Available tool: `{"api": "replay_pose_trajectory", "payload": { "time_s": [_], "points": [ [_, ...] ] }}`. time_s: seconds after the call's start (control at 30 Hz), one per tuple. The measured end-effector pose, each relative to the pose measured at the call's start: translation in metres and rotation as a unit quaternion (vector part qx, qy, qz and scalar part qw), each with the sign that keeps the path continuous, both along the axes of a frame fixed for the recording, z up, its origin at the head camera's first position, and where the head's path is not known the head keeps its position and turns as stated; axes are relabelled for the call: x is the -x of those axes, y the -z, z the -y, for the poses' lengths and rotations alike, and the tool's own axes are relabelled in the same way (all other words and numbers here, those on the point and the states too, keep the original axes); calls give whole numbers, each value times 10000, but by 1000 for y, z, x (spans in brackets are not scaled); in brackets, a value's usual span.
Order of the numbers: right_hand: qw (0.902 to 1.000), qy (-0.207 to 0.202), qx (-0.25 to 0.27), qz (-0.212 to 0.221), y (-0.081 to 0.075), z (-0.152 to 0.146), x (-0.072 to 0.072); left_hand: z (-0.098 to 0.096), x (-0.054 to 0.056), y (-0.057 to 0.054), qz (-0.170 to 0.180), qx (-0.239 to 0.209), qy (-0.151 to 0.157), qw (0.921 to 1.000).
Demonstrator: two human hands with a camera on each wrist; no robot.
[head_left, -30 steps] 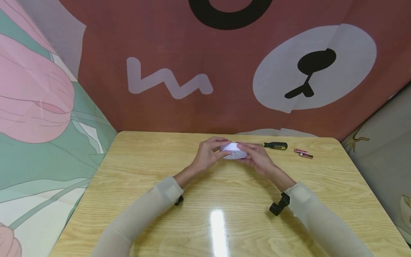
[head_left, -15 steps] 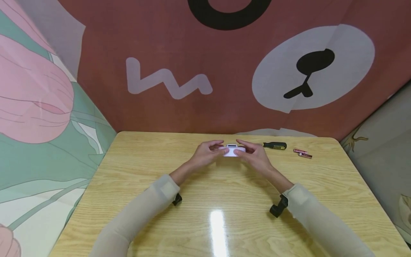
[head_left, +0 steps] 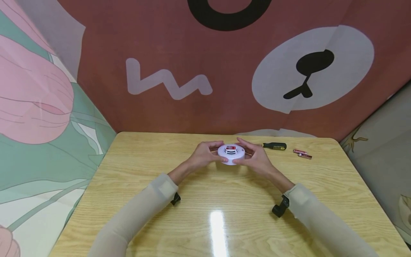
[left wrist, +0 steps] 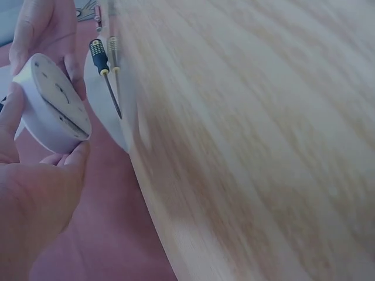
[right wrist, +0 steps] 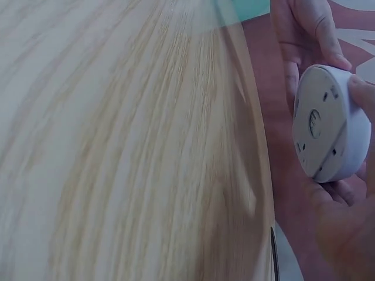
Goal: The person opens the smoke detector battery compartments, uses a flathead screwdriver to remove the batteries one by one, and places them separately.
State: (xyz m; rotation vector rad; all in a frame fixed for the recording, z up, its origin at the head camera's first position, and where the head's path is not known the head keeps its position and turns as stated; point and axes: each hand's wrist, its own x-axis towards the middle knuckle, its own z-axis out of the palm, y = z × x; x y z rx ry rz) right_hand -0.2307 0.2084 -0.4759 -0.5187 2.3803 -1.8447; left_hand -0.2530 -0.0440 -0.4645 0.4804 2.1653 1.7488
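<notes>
A round white smoke detector (head_left: 231,157) is held between both hands above the far part of the table. Its vented, raised middle with a red label faces up toward the head camera. My left hand (head_left: 205,154) grips its left rim, thumb along the near side. From the other side my right hand (head_left: 257,157) grips the right rim the same way. Both wrist views show the flat underside of the smoke detector (left wrist: 61,99), with small slots and a straight seam across it. In the right wrist view, a round mark lies in the middle of that underside.
A screwdriver (head_left: 274,146) with a black and yellow handle lies behind the right hand, its shaft pointing left. Further right lie two small red batteries (head_left: 302,154). The wooden table (head_left: 154,150) ends at a printed bear backdrop (head_left: 167,114).
The smoke detector has been turned over in the hands: its flat underside faced me first, then its edge, and now its vented top shows. Screwdriver and batteries lie as before.
</notes>
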Motion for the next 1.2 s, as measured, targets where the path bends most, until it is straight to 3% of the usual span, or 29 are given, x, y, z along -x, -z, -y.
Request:
{"api": "replay_pose_trajectory", "payload": {
  "time_s": [0.2,0.43,0.6,0.87,1.2],
  "points": [
    [9962,-137,-745,-422,6,-1,1,-1,-2,2,-719,423,147,9964],
    [9912,-294,-1086,-698,11,3,1,-1,-3,8,-1637,1422,156,9761],
    [9876,-354,-1227,-918,15,4,2,0,-3,11,-1869,1573,235,9694],
    [9723,-299,-1894,-1340,24,5,1,0,-1,19,-2110,1737,530,9605],
    [9618,-294,-2280,-1486,27,5,-1,1,2,25,-2517,2400,829,9339]
  ]
}}
